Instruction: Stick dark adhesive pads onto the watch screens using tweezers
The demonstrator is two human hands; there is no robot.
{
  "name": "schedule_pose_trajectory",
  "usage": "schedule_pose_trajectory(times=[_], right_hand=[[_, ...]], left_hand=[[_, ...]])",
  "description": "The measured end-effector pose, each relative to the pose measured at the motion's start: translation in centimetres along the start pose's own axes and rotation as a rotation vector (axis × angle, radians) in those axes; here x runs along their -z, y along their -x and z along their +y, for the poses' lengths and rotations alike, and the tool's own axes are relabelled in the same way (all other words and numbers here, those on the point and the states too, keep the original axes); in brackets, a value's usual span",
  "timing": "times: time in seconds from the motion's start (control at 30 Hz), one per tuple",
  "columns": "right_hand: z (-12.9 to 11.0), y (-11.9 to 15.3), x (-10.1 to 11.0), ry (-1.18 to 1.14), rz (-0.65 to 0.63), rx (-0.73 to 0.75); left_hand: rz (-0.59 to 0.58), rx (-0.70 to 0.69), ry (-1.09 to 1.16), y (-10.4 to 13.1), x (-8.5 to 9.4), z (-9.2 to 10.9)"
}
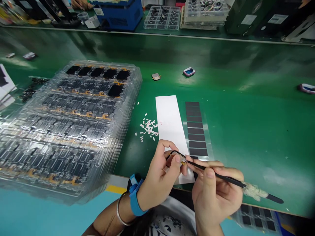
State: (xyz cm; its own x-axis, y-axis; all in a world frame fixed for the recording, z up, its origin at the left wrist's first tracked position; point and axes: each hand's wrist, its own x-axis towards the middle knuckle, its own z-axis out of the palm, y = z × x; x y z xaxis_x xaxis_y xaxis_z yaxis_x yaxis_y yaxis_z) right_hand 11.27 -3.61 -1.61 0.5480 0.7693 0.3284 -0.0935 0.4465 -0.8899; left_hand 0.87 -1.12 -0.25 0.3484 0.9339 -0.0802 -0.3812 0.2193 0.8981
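My left hand [163, 173] pinches a small watch-size display screen [175, 151] with a black edge and a gold flex cable [183, 162], much of it hidden by the fingers. My right hand [218, 188] grips slim black tweezers [228, 178], wrapped in pale tape near the back end. Their tip meets the screen's edge by the cable. Beneath both hands lies a white paper sheet [169, 121]. To its right is a clear strip of black rectangular stickers [196, 131]. Small white pieces [149, 127] are scattered to the left of the paper.
Stacked clear trays [81, 127] of screens fill the left side. Farther back lie a small square screen [156, 76] and a watch case [189, 71]; another case [307, 88] is at far right. Boxes and a blue machine [120, 14] stand on the rear shelf.
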Motion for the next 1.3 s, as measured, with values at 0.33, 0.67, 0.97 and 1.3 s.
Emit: schedule_pose_trajectory(times=[0.33,0.67,0.97,1.3], right_hand=[[-0.7,-0.6,1.0,0.046,0.072,-0.115],[-1.0,-3.7,6.4,0.341,0.036,-0.156],[-0.8,-4.9,7.3,0.405,-0.250,-0.286],[-0.5,-4.6,8.1,0.504,-0.386,-0.238]], left_hand=[[0.081,0.088,-0.134,0.0,0.2,-0.1],[-0.036,0.068,-0.143,0.3,0.0,-0.1],[-0.159,0.008,-0.671,-0.1,-0.8,1.2],[-0.249,0.152,-0.803,-1.3,-0.6,0.3]])
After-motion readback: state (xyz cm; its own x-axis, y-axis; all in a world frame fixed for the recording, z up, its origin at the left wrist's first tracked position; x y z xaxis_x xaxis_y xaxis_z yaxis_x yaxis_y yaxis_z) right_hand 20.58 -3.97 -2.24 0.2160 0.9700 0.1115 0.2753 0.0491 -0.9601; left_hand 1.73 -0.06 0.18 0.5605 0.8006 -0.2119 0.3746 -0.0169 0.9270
